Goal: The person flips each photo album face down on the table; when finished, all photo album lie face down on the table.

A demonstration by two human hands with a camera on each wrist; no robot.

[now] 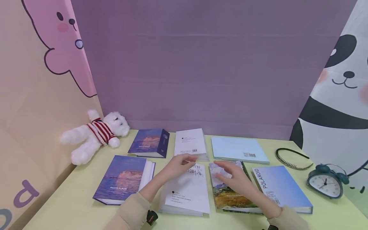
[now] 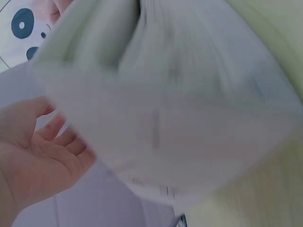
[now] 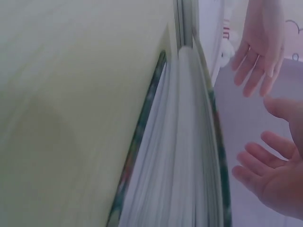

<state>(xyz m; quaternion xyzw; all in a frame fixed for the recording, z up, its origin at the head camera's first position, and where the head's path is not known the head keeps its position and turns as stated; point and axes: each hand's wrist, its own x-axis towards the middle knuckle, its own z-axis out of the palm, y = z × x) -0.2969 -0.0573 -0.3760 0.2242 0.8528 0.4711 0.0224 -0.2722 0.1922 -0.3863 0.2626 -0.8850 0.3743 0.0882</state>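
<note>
Nearest, from beige sleeves, both hands reach out over the front row of albums. The left hand hovers at the far end of the white album, and the right hand above the landscape album; their fingers are parted and loosely bent, pinching nothing. Both albums lie on the pale yellow tabletop, side by side with a narrow gap between.

The step in hand seems a pause between grips, with the albums roughly in rows; any next move would probably call for closing fingers and thumb on a cover's edges, keeping the loose pages together.

The front row also has a seascape album at the left and a blue Polaroid album at the right, near an alarm clock. Behind stand or lie a smaller seascape album, another white album and a pale blue one, with a headband to the right and a teddy bear to the left.

Farthest, a purple cloth closes the back, between cartoon-printed side panels
</note>
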